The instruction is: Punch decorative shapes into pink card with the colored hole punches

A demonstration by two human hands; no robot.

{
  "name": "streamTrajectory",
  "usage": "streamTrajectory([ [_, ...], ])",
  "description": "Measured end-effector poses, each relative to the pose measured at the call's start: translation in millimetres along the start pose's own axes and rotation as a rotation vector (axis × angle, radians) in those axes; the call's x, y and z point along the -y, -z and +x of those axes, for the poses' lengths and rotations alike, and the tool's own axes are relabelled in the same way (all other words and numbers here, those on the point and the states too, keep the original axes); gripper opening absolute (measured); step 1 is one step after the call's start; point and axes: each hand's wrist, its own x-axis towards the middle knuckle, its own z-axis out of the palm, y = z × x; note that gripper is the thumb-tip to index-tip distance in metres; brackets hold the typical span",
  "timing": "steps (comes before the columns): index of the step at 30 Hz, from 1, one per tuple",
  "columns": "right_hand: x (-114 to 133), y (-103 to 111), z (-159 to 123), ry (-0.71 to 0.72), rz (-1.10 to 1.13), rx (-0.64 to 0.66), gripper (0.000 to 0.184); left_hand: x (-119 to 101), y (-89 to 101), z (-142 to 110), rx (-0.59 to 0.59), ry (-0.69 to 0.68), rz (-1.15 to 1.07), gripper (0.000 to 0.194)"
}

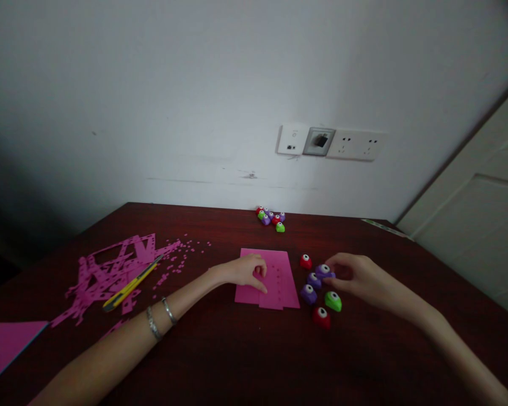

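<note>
The right hand [346, 274] pinches a purple toy [324, 272] beside other one-eyed toys [309, 294], thumb and fingertips closed about its side. Well to its left, the left hand [248, 272] rests on pink paper [279, 270], thumb and fingers apart, a yellow cutter [131, 286] beyond that forearm.

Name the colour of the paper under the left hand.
The paper is pink; the head view shows it.
</note>
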Motion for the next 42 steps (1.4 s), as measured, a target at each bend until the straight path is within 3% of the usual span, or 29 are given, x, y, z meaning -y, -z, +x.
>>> streamTrajectory([
  [4,-38,-4,-11,-0.103,0.065,-0.022,0.033,1,-0.3,0,0.009,-0.002,0.006,0.038],
  [8,-59,-10,-19,-0.145,0.044,0.008,0.030,-1,1.2,0,0.022,0.003,0.005,0.037],
  [14,-68,-18,-16,-0.162,0.021,0.090,0.028,-3,1.4,-1,0.021,0.015,-0.004,0.037],
  [24,-69,-22,-15,-0.158,0.044,0.077,0.030,0,0.8,-1,0.017,0.006,0.014,0.040],
  [27,-67,-13,-19,-0.135,0.110,0.004,0.037,-1,1.5,-1,0.021,0.010,0.003,0.041],
  [30,-75,-9,-20,-0.125,0.144,-0.187,0.035,1,0.7,-1,0.015,-0.006,0.000,0.042],
  [33,-95,-20,-16,-0.203,0.154,-0.383,0.040,3,-0.8,1,0.006,-0.021,-0.001,0.039],
  [39,-128,-53,-3,-0.176,0.082,-0.477,0.039,2,-2.3,1,-0.026,-0.024,-0.009,0.031],
  [42,-132,-59,1,-0.213,0.013,-0.440,0.037,1,-1.3,0,-0.037,-0.011,-0.025,0.029],
])
